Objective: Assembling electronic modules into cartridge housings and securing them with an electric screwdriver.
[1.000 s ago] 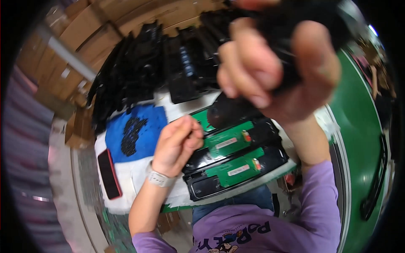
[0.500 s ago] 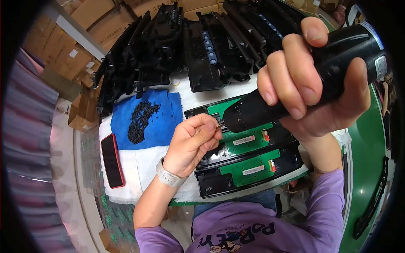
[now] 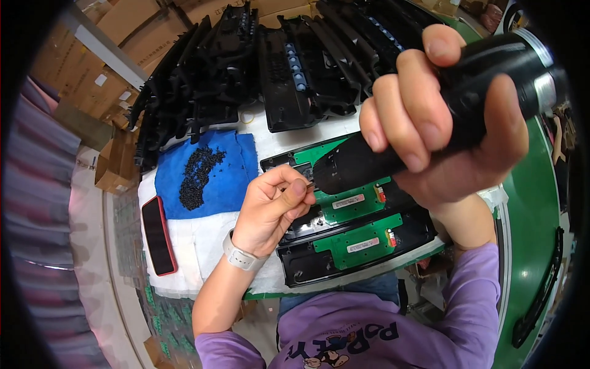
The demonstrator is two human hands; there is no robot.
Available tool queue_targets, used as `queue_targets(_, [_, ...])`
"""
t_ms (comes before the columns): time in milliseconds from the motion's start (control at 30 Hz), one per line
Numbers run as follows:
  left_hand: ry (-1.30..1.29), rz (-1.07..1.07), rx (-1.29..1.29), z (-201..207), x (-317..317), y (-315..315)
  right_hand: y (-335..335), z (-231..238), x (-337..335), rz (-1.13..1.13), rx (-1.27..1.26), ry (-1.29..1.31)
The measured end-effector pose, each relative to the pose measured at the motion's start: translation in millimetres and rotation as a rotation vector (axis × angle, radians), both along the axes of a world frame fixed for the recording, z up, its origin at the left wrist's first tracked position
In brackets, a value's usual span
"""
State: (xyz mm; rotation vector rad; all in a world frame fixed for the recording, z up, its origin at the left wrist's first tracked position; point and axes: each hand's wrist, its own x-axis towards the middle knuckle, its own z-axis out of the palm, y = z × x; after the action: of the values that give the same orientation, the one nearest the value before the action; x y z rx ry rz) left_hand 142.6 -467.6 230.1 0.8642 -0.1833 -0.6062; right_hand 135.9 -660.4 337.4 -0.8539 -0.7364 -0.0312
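Note:
My right hand [image 3: 424, 117] is wrapped round a thick black electric screwdriver [image 3: 476, 80], tilted with its narrow end down to the left. The thumb and forefinger of my left hand [image 3: 276, 200] are pinched together right at the driver's tip. A thin metal piece shows there, but what exactly the fingertips hold is too small to tell. Beneath both hands lie long black panels with green circuit boards: a near panel [image 3: 295, 264], a middle board [image 3: 344, 206] and a far panel [image 3: 270, 165], partly hidden by my left hand and the driver.
Left of the panels, a blue cloth [image 3: 236, 184] carries a heap of small black screws [image 3: 196, 181]. A red-edged phone [image 3: 158, 237] lies on the white table cover [image 3: 215, 240]. Several black plastic housings [image 3: 289, 86] fill the back, with cardboard boxes [image 3: 86, 67] behind.
The whole view has shifted slightly left. The screwdriver's tip has come a little closer to my left fingertips. Both hands keep their grip.

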Motion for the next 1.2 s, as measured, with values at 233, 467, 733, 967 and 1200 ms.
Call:
queue_targets(233, [-0.042, 0.143, 0.165, -2.6, -1.1, -2.5, -6.4, -21.8, 31.8, -0.019, 0.064, 0.049])
queue_targets(467, [-0.127, 0.410, 0.334, -4.4, 17.9, 10.2, 9.9, -38.0, 46.7, -0.216, -0.172, 0.145])
queue_targets(733, [-0.131, 0.379, 0.367, -8.0, 21.0, 12.2, 17.3, -46.9, 49.1, -0.246, -0.232, 0.107])
queue_targets(967, [-0.096, 0.342, 0.320, -7.8, 23.9, 13.5, 20.5, -44.9, 45.4, -0.287, -0.280, 0.089])
queue_targets(1200, [-0.097, 0.303, 0.374, -10.5, 28.8, 12.5, 26.5, -43.9, 44.9, -0.313, -0.464, -0.007])
